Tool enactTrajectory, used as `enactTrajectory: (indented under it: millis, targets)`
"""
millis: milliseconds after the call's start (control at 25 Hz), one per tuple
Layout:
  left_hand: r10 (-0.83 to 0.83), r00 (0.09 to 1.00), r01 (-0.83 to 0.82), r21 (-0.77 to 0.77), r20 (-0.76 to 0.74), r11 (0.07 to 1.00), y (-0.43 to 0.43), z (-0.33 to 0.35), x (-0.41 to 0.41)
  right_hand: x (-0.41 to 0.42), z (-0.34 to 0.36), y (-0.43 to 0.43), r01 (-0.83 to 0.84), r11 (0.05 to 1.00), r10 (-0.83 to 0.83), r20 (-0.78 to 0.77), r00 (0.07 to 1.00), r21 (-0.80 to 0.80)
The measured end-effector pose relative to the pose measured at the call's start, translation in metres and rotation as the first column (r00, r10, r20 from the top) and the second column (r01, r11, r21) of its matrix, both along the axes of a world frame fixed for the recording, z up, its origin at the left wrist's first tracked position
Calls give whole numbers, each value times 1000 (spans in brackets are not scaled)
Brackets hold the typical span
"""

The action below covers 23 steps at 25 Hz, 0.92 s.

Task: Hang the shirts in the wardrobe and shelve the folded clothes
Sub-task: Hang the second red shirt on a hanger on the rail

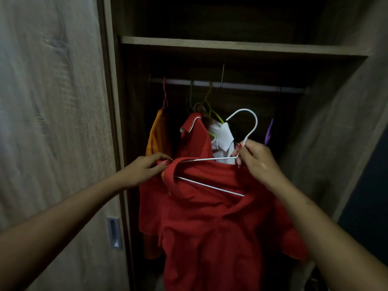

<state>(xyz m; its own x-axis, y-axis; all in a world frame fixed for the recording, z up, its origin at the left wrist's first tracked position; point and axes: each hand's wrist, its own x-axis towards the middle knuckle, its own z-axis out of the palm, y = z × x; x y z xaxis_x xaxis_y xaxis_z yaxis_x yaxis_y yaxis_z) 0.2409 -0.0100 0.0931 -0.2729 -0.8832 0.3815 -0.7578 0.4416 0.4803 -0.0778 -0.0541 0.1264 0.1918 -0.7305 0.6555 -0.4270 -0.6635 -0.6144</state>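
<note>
I hold a red shirt (pixel 212 223) on a white wire hanger (pixel 247 124) in front of the open wardrobe. My left hand (pixel 147 171) pinches the shirt's collar at the hanger's left shoulder. My right hand (pixel 256 160) grips the hanger at the base of its hook, which sits below the rail (pixel 241 86) and apart from it. On the rail hang an orange garment (pixel 156 133), another red shirt (pixel 195 137) and a white shirt (pixel 223 137) on coloured hangers.
A wooden shelf (pixel 231 46) spans the wardrobe above the rail. The sliding door (pixel 52 122) with a metal recessed handle (pixel 114 233) stands at left. A purple hanger (pixel 268 131) hangs at right, beside the wardrobe's right wall (pixel 336 133).
</note>
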Motion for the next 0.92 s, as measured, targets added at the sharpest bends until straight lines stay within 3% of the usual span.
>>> enactTrajectory:
  millis: [120, 320, 440, 560, 600, 680, 760, 840, 920]
  targets:
    - [-39, 999, 38, -11, -36, 999, -1, -20, 11, -8, -3, -8, 34, 999, -37, 63, 997, 42]
    - [23, 995, -45, -239, -93, 970, -5, -20, 11, -14, -22, -1, -25, 999, 30, -164, 986, 32]
    - [42, 994, -77, -362, -101, 929, -2, -4, 5, -12, -19, 3, -31, 999, 31, -1, 1000, -38]
    - [43, 999, -40, -448, -3, 893, 3, 10, 0, 2, -33, 11, -79, 997, 77, -209, 975, -1]
    - [51, 998, -24, -469, 45, 883, 4, 10, 0, 5, -36, 11, -75, 997, 76, -183, 980, 14]
    - [81, 993, -29, -472, 89, 881, 5, 8, 2, 7, -31, 7, -38, 999, 38, -16, 999, 7]
    - [112, 984, -39, -455, 135, 889, 4, 5, 6, 10, -23, 7, -95, 995, 95, 12, 995, 22]
    - [13, 970, 87, -396, 244, 914, 0, 1, 5, 18, -18, 12, -168, 984, 168, 5, 986, 59]
    - [-128, 959, 200, -283, 254, 938, 1, -1, -6, 23, -11, 20, -216, 973, 214, 37, 976, 80]
